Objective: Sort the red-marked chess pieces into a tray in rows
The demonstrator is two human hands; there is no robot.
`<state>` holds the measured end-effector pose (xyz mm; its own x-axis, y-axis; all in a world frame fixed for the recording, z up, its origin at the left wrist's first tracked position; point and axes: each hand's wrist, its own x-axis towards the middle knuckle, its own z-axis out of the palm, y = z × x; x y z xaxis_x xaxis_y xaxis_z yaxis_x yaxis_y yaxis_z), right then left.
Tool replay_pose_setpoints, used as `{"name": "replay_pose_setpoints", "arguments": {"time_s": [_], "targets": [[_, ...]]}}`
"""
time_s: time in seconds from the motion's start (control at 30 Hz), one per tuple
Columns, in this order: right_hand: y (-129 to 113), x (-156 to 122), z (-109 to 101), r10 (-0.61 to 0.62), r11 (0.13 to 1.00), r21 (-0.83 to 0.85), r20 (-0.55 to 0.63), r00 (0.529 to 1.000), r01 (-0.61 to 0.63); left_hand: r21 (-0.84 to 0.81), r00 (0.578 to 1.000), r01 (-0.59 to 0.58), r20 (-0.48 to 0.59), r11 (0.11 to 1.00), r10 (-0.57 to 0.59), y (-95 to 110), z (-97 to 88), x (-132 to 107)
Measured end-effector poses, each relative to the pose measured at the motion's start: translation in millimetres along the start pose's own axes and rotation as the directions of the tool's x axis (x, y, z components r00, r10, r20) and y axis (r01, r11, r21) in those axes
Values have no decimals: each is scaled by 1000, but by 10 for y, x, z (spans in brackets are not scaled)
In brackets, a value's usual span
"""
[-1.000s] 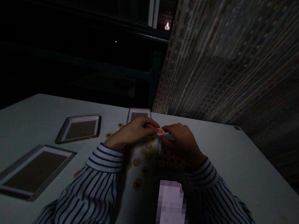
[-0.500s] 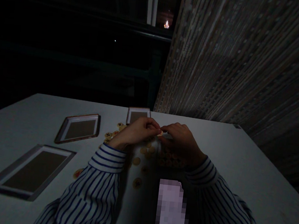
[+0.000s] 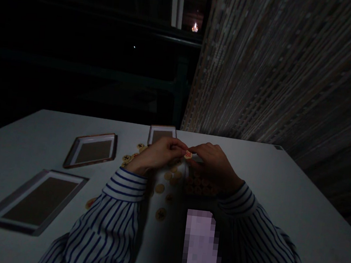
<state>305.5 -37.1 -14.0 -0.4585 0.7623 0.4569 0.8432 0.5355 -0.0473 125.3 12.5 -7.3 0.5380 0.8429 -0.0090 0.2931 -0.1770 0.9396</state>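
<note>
A round, pale Chinese chess piece (image 3: 188, 154) with a red character is raised between my two hands. The thumb and fingers of my left hand (image 3: 160, 154) pinch it from the left. On the other side, the index finger and thumb of my right hand (image 3: 214, 164) close on its right edge. Several rows of Chinese chess pieces (image 3: 199, 188) lie in shadow under my right hand; whether a box holds them I cannot tell. Loose pieces (image 3: 159, 189) lie between my forearms, and more pieces (image 3: 126, 158) sit partly hidden beyond my left wrist.
Three framed rectangular trays or panels stand on the white table (image 3: 278, 227): one at near left (image 3: 42, 203), one farther back (image 3: 92, 151), one behind my left hand (image 3: 162, 133). A blurred pinkish object (image 3: 202, 248) is in front of me. A string curtain (image 3: 248, 72) hangs behind.
The piece between my fingers has turned, so its red character now faces me more fully. Both hands have stayed almost in place.
</note>
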Motion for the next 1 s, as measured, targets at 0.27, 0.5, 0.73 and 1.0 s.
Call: {"name": "replay_pose_setpoints", "arguments": {"time_s": [0.27, 0.5, 0.73, 1.0], "targets": [[12, 4, 8, 3, 1000, 6, 28, 1000, -3, 10, 1000, -2, 2, 1000, 2, -12, 16, -4], [52, 7, -4, 32, 999, -13, 133, 991, -31, 165, 999, -33, 22, 986, 30, -100, -24, 24], [108, 17, -1, 82, 993, -108, 374, 924, -44, 399, 998, -48, 44, 915, 34, -146, -46, 28], [171, -5, 156, 108, 985, -170, 495, 862, -26, 611, 996, -65, 84, 789, 16, -106, -16, -9]]}}
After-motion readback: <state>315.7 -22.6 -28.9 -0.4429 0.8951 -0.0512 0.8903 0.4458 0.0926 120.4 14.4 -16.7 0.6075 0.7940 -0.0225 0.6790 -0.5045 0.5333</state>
